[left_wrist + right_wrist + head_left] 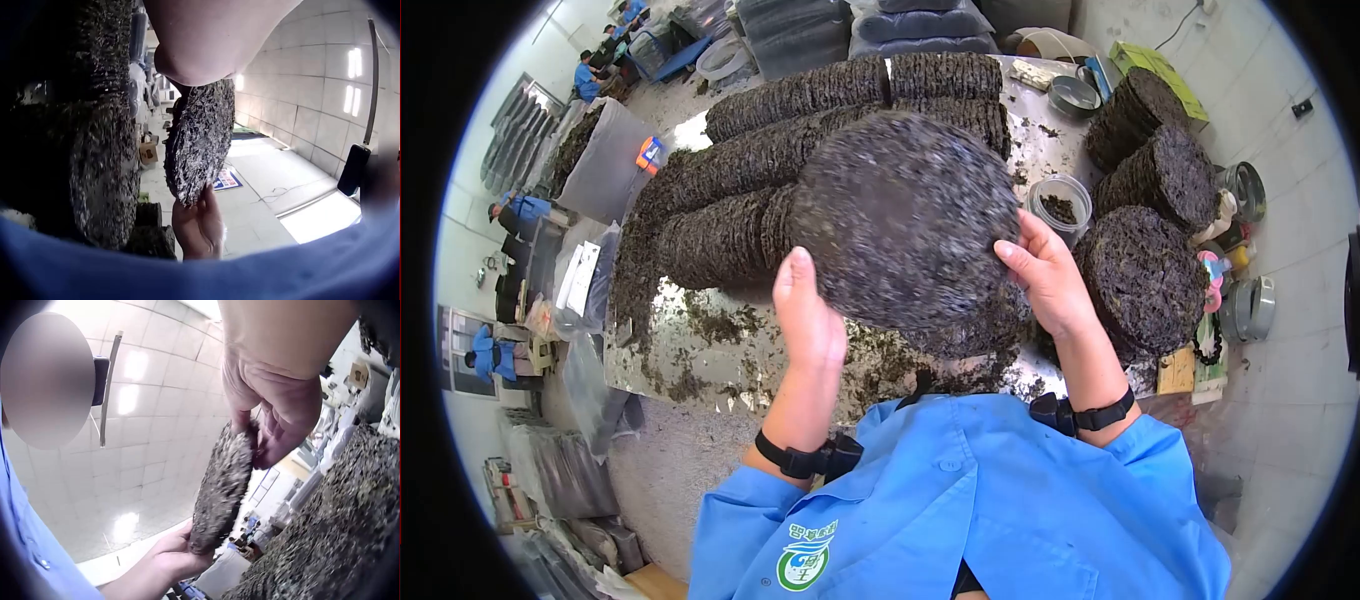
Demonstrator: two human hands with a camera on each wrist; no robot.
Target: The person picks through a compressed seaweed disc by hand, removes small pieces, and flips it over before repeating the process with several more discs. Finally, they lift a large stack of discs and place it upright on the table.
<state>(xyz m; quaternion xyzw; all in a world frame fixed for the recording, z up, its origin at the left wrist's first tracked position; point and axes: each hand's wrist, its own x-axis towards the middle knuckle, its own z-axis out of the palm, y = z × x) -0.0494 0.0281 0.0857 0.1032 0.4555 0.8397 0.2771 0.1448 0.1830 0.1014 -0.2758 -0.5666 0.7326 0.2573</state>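
Between both hands a round, dark cake of dried seaweed [905,220] is held up, its broad face turned toward the head camera. At its lower left edge my left hand [812,325] grips it with the thumb upright in front, the fingers hidden behind. My right hand [1050,270] pinches the right edge, thumb on the near face. In the right wrist view the cake [225,487] appears edge-on, thick and rough, with the right hand [275,406] at its top and the left hand [178,559] at its lower end.
Long rows of stacked seaweed cakes [720,240] lie behind on the metal table [640,365], strewn with crumbs. Further stacks [1145,280] stand at the right, beside a clear tub [1060,200] with seaweed bits. Round tins [1248,308] sit along the wall. Other people work at far left.
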